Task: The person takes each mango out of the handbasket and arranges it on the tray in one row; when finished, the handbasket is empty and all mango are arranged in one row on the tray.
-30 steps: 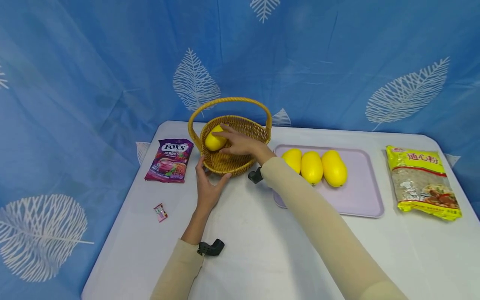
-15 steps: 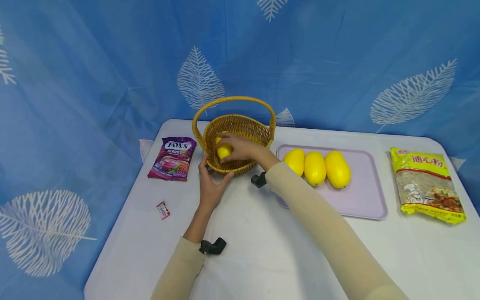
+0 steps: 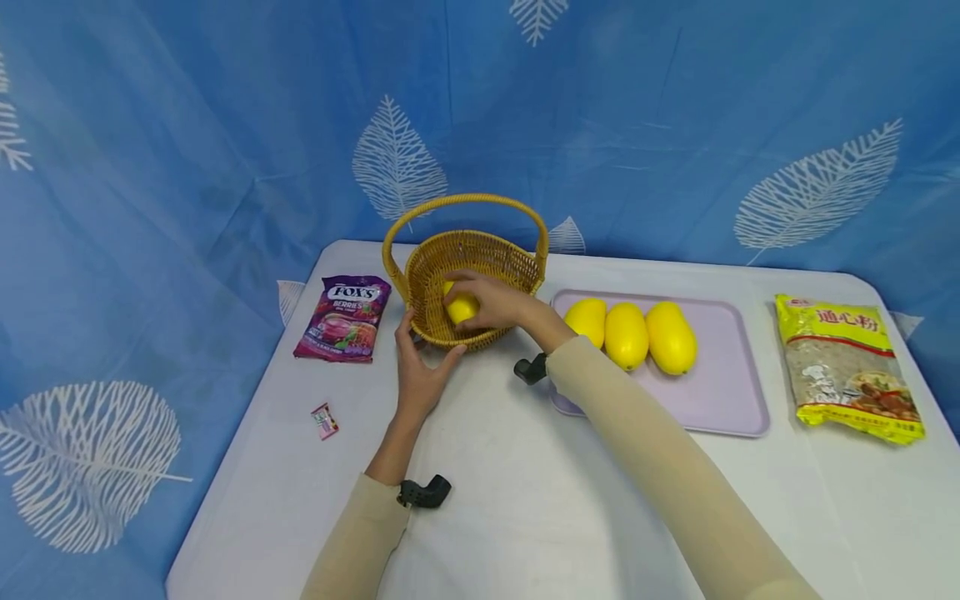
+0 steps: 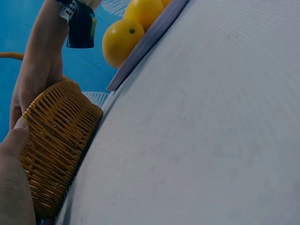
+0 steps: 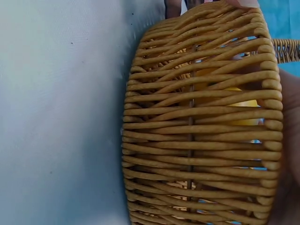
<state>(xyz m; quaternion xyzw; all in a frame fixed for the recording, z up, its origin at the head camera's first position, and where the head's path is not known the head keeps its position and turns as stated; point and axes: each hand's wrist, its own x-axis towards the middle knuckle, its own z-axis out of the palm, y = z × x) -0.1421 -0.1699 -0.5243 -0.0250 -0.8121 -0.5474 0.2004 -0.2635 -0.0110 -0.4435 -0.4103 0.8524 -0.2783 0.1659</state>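
A yellow mango (image 3: 461, 312) lies low inside the brown wicker basket (image 3: 468, 247), toward its near side. My right hand (image 3: 497, 302) reaches over the rim and grips the mango from above, covering part of it. With thumb and fingers spread around the near left side, my left hand (image 3: 422, 382) holds the basket; its thumb (image 4: 16, 136) lies against the rim in the left wrist view. Through gaps in the weave (image 5: 206, 140), the right wrist view shows a bit of yellow.
Right of the basket, a lilac tray (image 3: 720, 367) bears three yellow mangoes (image 3: 626, 336). A purple candy bag (image 3: 345, 319) lies to the left, with a small wrapped candy (image 3: 325, 422) nearer. At the far right is a yellow food bag (image 3: 847, 368). A blue leaf-patterned curtain (image 3: 637, 167) hangs behind.
The right hand has moved the mango from the basket's left side rightward and nearer, lower in the basket. The left hand has stayed at the basket's near left side.
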